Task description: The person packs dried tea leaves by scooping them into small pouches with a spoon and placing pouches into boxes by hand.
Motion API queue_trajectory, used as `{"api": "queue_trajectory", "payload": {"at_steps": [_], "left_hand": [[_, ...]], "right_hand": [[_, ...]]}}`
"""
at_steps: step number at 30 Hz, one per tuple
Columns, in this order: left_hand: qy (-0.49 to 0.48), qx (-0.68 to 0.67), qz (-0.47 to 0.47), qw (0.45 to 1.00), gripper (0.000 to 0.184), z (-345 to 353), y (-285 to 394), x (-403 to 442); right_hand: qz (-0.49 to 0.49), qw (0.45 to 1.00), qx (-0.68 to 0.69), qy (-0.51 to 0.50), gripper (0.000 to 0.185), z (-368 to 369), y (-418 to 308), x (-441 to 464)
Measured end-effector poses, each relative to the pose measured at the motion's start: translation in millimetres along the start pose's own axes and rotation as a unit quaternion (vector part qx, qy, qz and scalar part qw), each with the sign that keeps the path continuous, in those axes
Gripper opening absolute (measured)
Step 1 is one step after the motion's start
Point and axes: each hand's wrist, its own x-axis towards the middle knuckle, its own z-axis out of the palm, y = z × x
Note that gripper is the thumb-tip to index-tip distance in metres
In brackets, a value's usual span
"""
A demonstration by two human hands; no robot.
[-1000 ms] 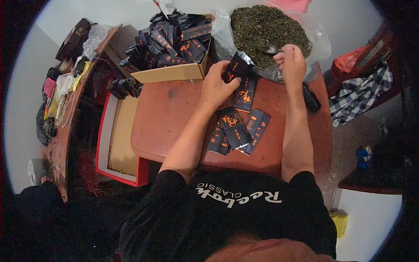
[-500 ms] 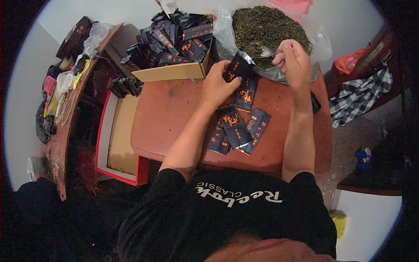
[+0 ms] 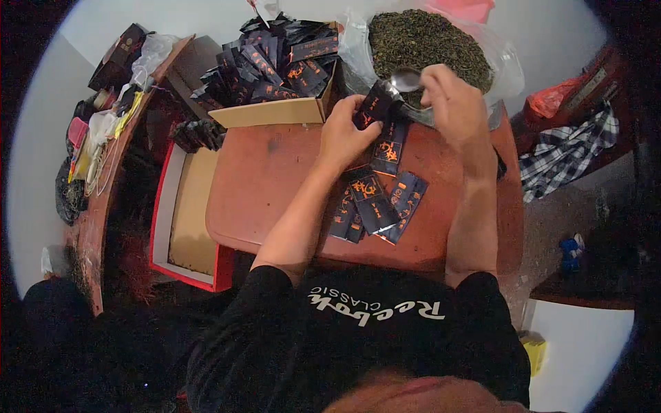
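My left hand [image 3: 346,131] is closed around a black packet [image 3: 372,107] with orange print, its silvery mouth tilted toward the right. In my right hand [image 3: 451,100] I grip a metal spoon [image 3: 405,80], whose bowl is right at the mouth of the packet. What the bowl holds, if anything, I cannot make out. Behind the spoon lies a heap of dried tea leaves [image 3: 427,45] in a clear plastic bag [image 3: 506,65]. Below my hands, several black packets [image 3: 372,201] lie overlapping on the reddish-brown table [image 3: 268,175].
A cardboard box [image 3: 272,113] full of black packets stands at the table's back left. Beside the table on the left is a red-rimmed open box [image 3: 224,272]. A cluttered shelf [image 3: 113,165] runs along the far left; a checked cloth [image 3: 571,151] hangs at right.
My right hand has brought the spoon from the tea leaves leftward to the packet's mouth. My left hand holds the packet in nearly the same place.
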Motion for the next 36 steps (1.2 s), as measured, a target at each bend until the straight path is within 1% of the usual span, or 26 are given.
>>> {"api": "queue_trajectory", "payload": {"at_steps": [1,4,7,10,13,16,17,20,26,29,32,34,36], "left_hand": [[0.001,0.005,0.004,1.0,0.052,0,-1,0],[0.003,0.013,0.006,1.0,0.052,-1,2,-1],[-0.002,0.033,0.003,0.999,0.056,-2,3,-1],[0.0,0.022,0.011,1.0,0.056,-1,1,-1],[-0.004,0.012,0.012,1.0,0.056,0,-1,-1],[-0.006,0.029,0.009,1.0,0.056,-2,3,-2],[-0.007,0.016,0.005,1.0,0.055,-2,2,-1],[-0.006,-0.012,-0.004,1.0,0.054,0,1,-2],[-0.013,0.017,0.005,1.0,0.058,-2,0,-2],[-0.009,0.011,0.002,1.0,0.056,-2,4,-2],[-0.002,-0.001,-0.004,1.0,0.051,-1,4,-3],[-0.001,0.003,0.003,1.0,0.051,-1,4,-3],[-0.007,0.004,-0.01,1.0,0.051,-1,5,-3]], "right_hand": [[0.038,0.999,0.024,0.013,0.021,-3,1,0],[0.119,0.992,0.019,0.042,0.028,-11,17,3],[0.166,0.984,0.06,0.011,0.032,-11,42,4],[0.194,0.979,0.065,-0.025,0.033,8,62,5],[0.213,0.969,0.125,0.021,0.033,39,66,6],[0.188,0.967,0.153,0.076,0.033,63,70,1],[0.176,0.97,0.145,0.09,0.032,67,76,0],[0.205,0.957,0.187,0.092,0.029,60,78,1],[0.187,0.954,0.202,0.119,0.026,36,75,4],[0.19,0.947,0.227,0.125,0.027,26,69,5],[0.188,0.942,0.26,0.102,0.028,15,63,6],[0.164,0.946,0.262,0.094,0.028,9,53,7],[0.143,0.953,0.255,0.08,0.028,6,42,5]]}}
